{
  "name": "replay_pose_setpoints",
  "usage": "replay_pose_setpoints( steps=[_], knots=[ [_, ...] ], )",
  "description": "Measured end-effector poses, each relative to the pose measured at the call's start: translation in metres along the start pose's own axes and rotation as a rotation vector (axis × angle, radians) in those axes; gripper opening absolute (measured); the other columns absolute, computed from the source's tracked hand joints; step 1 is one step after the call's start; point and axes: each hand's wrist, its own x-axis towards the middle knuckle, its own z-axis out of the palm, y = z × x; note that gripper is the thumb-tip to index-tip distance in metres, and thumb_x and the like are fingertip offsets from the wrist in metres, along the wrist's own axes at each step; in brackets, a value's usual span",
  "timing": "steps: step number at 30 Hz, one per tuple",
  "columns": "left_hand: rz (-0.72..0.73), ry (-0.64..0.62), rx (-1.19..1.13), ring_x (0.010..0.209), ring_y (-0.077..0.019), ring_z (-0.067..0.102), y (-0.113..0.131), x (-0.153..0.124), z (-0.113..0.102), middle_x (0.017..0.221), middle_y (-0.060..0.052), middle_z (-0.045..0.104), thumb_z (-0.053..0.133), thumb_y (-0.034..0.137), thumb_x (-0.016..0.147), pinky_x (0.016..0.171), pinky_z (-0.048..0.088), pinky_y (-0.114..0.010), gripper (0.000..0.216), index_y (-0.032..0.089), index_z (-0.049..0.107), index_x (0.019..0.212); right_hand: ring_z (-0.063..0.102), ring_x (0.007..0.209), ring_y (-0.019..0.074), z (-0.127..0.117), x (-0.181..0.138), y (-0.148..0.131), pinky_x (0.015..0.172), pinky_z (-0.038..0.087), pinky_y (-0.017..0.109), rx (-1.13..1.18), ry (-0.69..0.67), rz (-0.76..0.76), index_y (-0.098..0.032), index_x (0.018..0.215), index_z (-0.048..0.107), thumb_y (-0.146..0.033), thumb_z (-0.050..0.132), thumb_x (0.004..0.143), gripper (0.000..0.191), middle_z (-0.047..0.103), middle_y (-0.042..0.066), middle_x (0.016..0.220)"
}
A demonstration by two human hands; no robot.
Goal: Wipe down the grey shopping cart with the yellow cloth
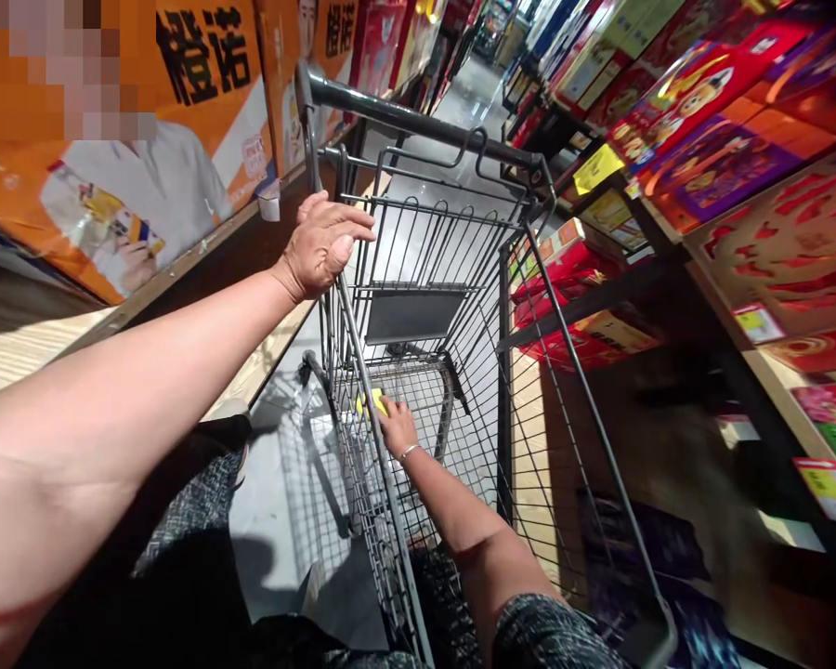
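A dark metal shopping cart (372, 390) stands before me, its wire basket viewed from above. My left hand (320, 246) rests on the cart's left top rail near the handle, fingers stretched out toward the basket. Down inside the basket, my right hand (398, 427) is closed on a yellow cloth (372, 402), pressing it to the left wire side. The cloth is partly hidden by the rail and my fingers, so its full shape does not show. A thin bracelet (409, 452) circles my right wrist.
Orange printed boxes (209, 121) line a shelf close on the left. Red and purple gift boxes (711, 158) fill shelves on the right, with yellow price tags (597, 170). A grey floor aisle (470, 93) runs on beyond the cart handle (418, 116).
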Motion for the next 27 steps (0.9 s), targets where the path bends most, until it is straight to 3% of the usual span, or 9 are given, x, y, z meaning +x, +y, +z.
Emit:
replay_pose_setpoints(
  steps=[2,5,9,13,16,18,20,23,27],
  knots=[
    [0.002,0.01,-0.032,0.121,-0.0225,0.043,0.0,0.001,0.0,0.125,0.01,0.062,-0.002,0.079,0.08,0.116,0.008,-0.056,0.082,0.03,0.058,0.106,0.046,0.118,0.0255,-0.004,0.0,0.031,0.095,0.043,0.037,-0.121,0.008,0.069,-0.04,0.146,0.042,-0.014,0.034,0.093,0.06,0.037,-0.005,0.155],
    [0.019,0.025,-0.052,0.117,-0.0214,0.046,0.003,0.001,-0.001,0.125,0.009,0.061,0.002,0.08,0.08,0.117,0.01,-0.056,0.081,0.029,0.061,0.101,0.046,0.111,0.027,-0.033,0.002,0.074,0.088,0.042,0.04,-0.246,0.026,0.17,-0.031,0.14,0.051,-0.009,0.036,0.091,0.056,0.048,0.007,0.144],
    [0.035,0.016,-0.078,0.116,-0.0218,0.047,0.002,0.002,-0.004,0.125,0.011,0.062,0.01,0.075,0.083,0.117,0.011,-0.058,0.071,0.03,0.063,0.1,0.041,0.114,0.0288,-0.11,0.003,0.108,0.093,0.035,0.047,-0.404,0.12,0.246,-0.019,0.126,0.062,-0.009,0.034,0.093,0.044,0.055,0.015,0.129],
    [0.053,-0.025,-0.062,0.114,-0.0214,0.05,-0.002,0.007,-0.009,0.123,0.012,0.063,0.023,0.058,0.086,0.118,0.012,-0.057,0.051,0.035,0.066,0.101,0.03,0.125,0.033,-0.197,0.004,0.118,0.098,0.027,0.056,-0.526,0.345,0.27,-0.025,0.147,0.039,-0.016,0.022,0.099,0.052,0.034,0.015,0.148],
    [0.019,-0.034,-0.005,0.117,-0.0239,0.051,0.012,0.009,-0.016,0.123,0.005,0.065,0.034,0.05,0.083,0.117,0.016,-0.058,0.046,0.034,0.066,0.113,0.03,0.124,0.0345,-0.231,0.003,0.122,0.1,0.025,0.059,-0.631,0.521,0.307,-0.03,0.149,0.035,-0.021,0.022,0.1,0.051,0.032,0.013,0.151],
    [0.0,-0.004,0.022,0.121,-0.0268,0.05,0.033,0.006,-0.021,0.125,0.001,0.065,0.041,0.048,0.082,0.116,0.019,-0.057,0.048,0.033,0.063,0.121,0.032,0.123,0.0333,-0.23,0.003,0.126,0.104,0.021,0.06,-0.671,0.536,0.286,-0.029,0.147,0.038,-0.02,0.021,0.1,0.052,0.037,0.012,0.148],
    [0.045,-0.032,0.046,0.126,-0.0279,0.047,0.058,0.0,-0.024,0.129,0.0,0.063,0.045,0.05,0.081,0.115,0.02,-0.057,0.05,0.032,0.062,0.124,0.033,0.122,0.0325,-0.212,0.003,0.131,0.109,0.014,0.061,-0.669,0.483,0.255,-0.029,0.147,0.04,-0.018,0.022,0.098,0.053,0.042,0.012,0.143],
    [0.129,-0.201,0.099,0.113,-0.0258,0.056,0.083,-0.011,-0.022,0.113,0.0,0.071,0.037,0.052,0.085,0.111,0.03,-0.053,0.049,0.028,0.067,0.116,0.033,0.123,0.0323,-0.165,0.004,0.137,0.112,0.006,0.062,-0.611,0.364,0.255,-0.031,0.148,0.039,-0.017,0.026,0.096,0.055,0.044,0.012,0.142],
    [0.126,-0.293,0.154,0.096,-0.0251,0.06,0.084,-0.013,-0.014,0.092,-0.001,0.074,0.024,0.053,0.084,0.101,0.038,-0.051,0.057,0.029,0.074,0.098,0.033,0.125,0.0304,-0.089,0.002,0.14,0.113,0.011,0.058,-0.537,0.179,0.259,-0.029,0.144,0.046,-0.016,0.026,0.096,0.054,0.041,0.011,0.146]
  ],
)
